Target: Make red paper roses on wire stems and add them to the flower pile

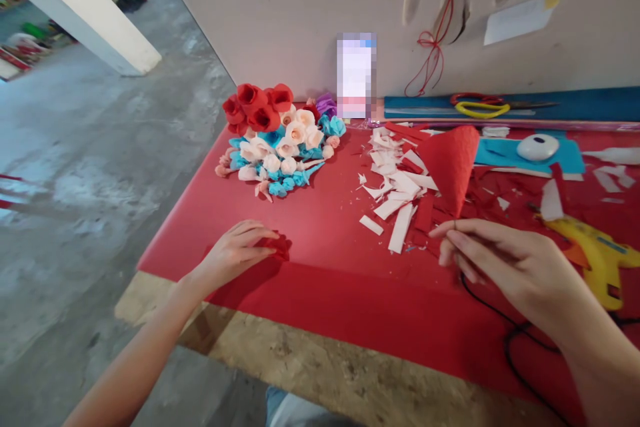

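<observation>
My left hand [236, 252] rests on the red sheet [330, 280] covering the table, fingers closed on a small red paper rose [277, 246]. My right hand [500, 260] hovers at the right, thumb and forefinger pinched on a thin dark wire [493, 310] that trails toward the table's front edge. A curled red paper cone [450, 163] lies just beyond my right hand, next to a heap of white and red paper scraps [397, 183].
A pile of red, white, pink and blue paper roses [280, 140] sits at the back left. A yellow glue gun [597, 253] lies at the right. Scissors [483, 105], a white oval object [537, 147] on blue paper, and a wall stand behind. Bare wooden tabletop [320, 360] shows in front.
</observation>
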`<state>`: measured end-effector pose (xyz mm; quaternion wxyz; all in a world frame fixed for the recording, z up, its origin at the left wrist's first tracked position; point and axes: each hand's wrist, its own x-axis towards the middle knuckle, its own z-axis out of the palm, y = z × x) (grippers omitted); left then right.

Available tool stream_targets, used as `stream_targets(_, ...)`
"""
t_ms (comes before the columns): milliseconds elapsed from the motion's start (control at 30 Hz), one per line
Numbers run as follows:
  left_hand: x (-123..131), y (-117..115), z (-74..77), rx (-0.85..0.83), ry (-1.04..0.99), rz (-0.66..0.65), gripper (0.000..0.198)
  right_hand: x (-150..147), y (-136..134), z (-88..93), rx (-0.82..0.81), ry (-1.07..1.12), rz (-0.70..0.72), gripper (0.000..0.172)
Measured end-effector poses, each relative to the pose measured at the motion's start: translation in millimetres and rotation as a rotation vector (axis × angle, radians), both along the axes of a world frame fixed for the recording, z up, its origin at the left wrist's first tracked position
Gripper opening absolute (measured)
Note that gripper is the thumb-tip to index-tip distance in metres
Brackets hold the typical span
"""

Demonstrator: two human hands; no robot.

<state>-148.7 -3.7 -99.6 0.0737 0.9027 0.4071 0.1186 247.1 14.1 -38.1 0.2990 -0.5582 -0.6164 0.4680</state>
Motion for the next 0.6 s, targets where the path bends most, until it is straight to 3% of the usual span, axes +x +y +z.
stream_targets(167,-4,-1,-3.1,-0.001,-0.009,-0.011,0.026,-3,-1,2.0,-0.004,0.000,-0.016,0.032)
stream_targets(433,-10,-4,-9.8,0.040,-0.038,0.090,0.011,-1,0,1.8,0.002,-0.007,0.000,0.031)
stream_targets(600,-1,-2,-0.4,-0.275,-0.050,0.150,0.018,2,1,-2.7,0.032,0.009,0.018,0.031)
